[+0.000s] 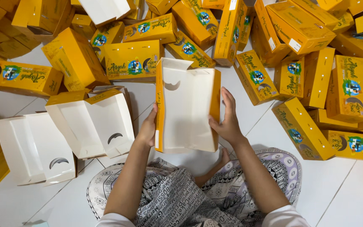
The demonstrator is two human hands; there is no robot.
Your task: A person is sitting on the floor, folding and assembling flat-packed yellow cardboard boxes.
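While the person is sitting cross-legged on the white tiled floor (349,197), both hands are pressing against one half-folded carton (188,107) at the centre of the frame, its white inside facing the camera and a yellow strip showing down its left edge. The left hand (148,128) is flattening against the carton's left side with fingers curled round the edge, and the right hand (227,120) is lying open and upright along the right side, fingers pointing up; so both hands are holding the carton between them above the lap. Two more unfinished cartons are lying open at the left of the frame, white insides up: one (91,122) just left of the held carton and one (32,149) farther left near the edge, each showing one dark crescent-shaped slot. Closed yellow boxes (133,61) are crowding the upper half and the right side of the frame in a loose heap, well over twenty of them, too many and too overlapped to count exactly. One patterned black-and-white garment (181,197) is covering the person's legs at the bottom centre, and one bare foot (223,157) is peeking out beneath the held carton.
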